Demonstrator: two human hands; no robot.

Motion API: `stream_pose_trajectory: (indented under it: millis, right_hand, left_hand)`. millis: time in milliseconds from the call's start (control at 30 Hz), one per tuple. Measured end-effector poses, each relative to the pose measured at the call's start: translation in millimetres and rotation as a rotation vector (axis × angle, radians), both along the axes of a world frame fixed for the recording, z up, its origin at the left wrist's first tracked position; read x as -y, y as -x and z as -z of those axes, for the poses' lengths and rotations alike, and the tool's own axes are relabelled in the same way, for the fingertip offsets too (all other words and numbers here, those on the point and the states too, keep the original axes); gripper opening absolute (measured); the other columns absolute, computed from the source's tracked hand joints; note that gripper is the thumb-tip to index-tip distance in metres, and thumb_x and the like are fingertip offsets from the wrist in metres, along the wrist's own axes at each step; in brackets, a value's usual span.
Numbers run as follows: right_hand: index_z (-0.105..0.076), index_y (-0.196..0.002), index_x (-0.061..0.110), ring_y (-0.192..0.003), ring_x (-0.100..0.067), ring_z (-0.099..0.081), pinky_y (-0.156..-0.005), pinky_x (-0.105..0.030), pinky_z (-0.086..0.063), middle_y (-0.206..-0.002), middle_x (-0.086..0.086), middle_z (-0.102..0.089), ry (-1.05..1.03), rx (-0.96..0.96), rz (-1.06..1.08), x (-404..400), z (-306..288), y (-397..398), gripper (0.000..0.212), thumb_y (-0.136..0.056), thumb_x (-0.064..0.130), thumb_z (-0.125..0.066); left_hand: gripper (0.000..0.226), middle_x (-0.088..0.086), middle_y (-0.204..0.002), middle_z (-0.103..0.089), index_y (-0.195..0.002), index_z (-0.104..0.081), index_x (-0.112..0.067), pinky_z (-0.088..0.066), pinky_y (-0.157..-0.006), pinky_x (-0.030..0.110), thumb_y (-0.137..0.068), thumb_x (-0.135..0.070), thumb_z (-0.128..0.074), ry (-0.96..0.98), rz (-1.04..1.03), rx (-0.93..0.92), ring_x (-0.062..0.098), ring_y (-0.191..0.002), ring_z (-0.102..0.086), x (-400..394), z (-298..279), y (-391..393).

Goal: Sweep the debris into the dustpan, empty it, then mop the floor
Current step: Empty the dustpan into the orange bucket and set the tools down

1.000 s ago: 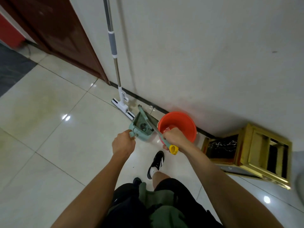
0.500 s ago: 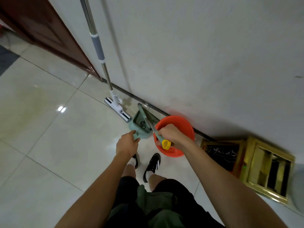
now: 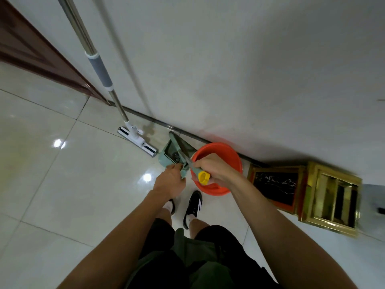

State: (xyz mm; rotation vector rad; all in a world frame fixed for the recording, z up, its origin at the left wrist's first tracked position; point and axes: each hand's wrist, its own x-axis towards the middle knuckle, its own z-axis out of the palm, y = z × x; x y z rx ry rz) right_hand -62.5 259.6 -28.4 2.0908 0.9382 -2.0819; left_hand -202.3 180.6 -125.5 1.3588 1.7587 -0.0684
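My left hand (image 3: 169, 183) grips the handle of a green dustpan (image 3: 169, 152) with a toothed comb edge, held near the wall's foot. My right hand (image 3: 216, 170) is wrapped around the green broom handle (image 3: 188, 161), whose yellow end cap (image 3: 203, 177) sticks out toward me. The broom's head lies inside the dustpan, mostly hidden. Under my right hand sits an orange basin (image 3: 227, 153). A flat mop (image 3: 137, 139) with a steel pole and grey sleeve (image 3: 100, 73) leans against the white wall, to the left of the dustpan.
A gold-framed stand with a dark marble panel (image 3: 306, 190) lies on its side to the right by the wall. A dark brown door (image 3: 31, 49) is at far left. Glossy cream floor tiles (image 3: 73, 174) spread left. My feet (image 3: 192, 207) stand just behind the basin.
The view has drawn closer to the wall and shifted left. Both hands, with dustpan and broom, have stayed together beside the orange basin.
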Motion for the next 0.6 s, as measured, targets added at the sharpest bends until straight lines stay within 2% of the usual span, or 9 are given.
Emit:
stream_pose_trajectory:
  millis: [100, 200, 333, 433, 533, 600]
  right_hand:
    - [-0.069, -0.099, -0.007, -0.086, -0.032, -0.073, -0.073, -0.041, -0.059, -0.09, -0.024, -0.071, 0.014, -0.015, -0.013, -1.1, -0.9, 8.3, 0.022, -0.091, 0.014, -0.068]
    - [-0.069, -0.104, -0.006, -0.088, -0.032, -0.073, -0.072, -0.039, -0.061, -0.092, -0.022, -0.07, 0.005, 0.002, -0.047, -0.2, -3.4, 13.2, 0.025, -0.092, 0.016, -0.067]
    - [-0.069, -0.103, -0.005, -0.073, -0.025, -0.067, -0.058, -0.029, -0.058, -0.083, -0.018, -0.067, -0.011, 0.017, -0.091, -0.6, -6.0, 12.0, 0.026, -0.092, 0.018, -0.065]
    - [-0.07, -0.092, -0.001, -0.059, -0.018, -0.063, -0.053, -0.027, -0.056, -0.065, -0.009, -0.063, -0.038, 0.03, -0.2, 4.1, -5.0, 9.8, 0.027, -0.092, 0.025, -0.065]
    - [-0.07, -0.09, 0.003, -0.049, -0.013, -0.061, -0.053, -0.026, -0.054, -0.051, 0.0, -0.062, -0.086, 0.031, -0.184, 8.5, -1.4, 3.3, 0.034, -0.097, 0.033, -0.058]
    - [-0.071, -0.09, 0.004, -0.042, -0.01, -0.058, -0.049, -0.025, -0.05, -0.046, 0.004, -0.061, -0.143, 0.088, -0.126, 9.0, 2.4, -5.9, 0.036, -0.101, 0.033, -0.052]
  left_hand:
    - [0.053, 0.01, -0.129, -0.059, -0.145, -0.044, -0.024, -0.055, -0.086, 0.043, -0.093, -0.033, -0.056, -0.026, 0.045, 0.001, 0.031, -0.108, -0.063, -0.4, 2.3, 2.3]
    - [0.064, 0.012, -0.132, -0.057, -0.153, -0.033, -0.028, -0.055, -0.088, 0.045, -0.094, -0.038, -0.055, -0.013, 0.046, 0.049, 0.032, -0.111, -0.062, -2.4, 3.9, 4.0]
    - [0.081, 0.007, -0.148, -0.05, -0.157, -0.026, -0.036, -0.05, -0.101, 0.046, -0.084, -0.054, -0.059, 0.055, -0.036, 0.187, 0.029, -0.127, -0.055, -3.3, 2.1, 7.3]
    - [0.094, -0.002, -0.141, -0.056, -0.155, -0.031, -0.035, -0.045, -0.107, 0.043, -0.068, -0.062, -0.055, 0.095, -0.112, 0.358, 0.023, -0.128, -0.055, -8.3, -3.7, 10.2]
    - [0.072, -0.003, -0.129, -0.064, -0.14, -0.048, -0.042, -0.049, -0.102, 0.043, -0.07, -0.057, -0.058, 0.058, -0.133, 0.4, 0.021, -0.117, -0.061, -11.0, -2.9, 9.7]
    - [0.052, 0.003, -0.124, -0.067, -0.133, -0.054, -0.034, -0.051, -0.098, 0.038, -0.082, -0.031, -0.065, 0.019, -0.126, 0.386, 0.019, -0.106, -0.061, -11.5, -1.7, 7.6]
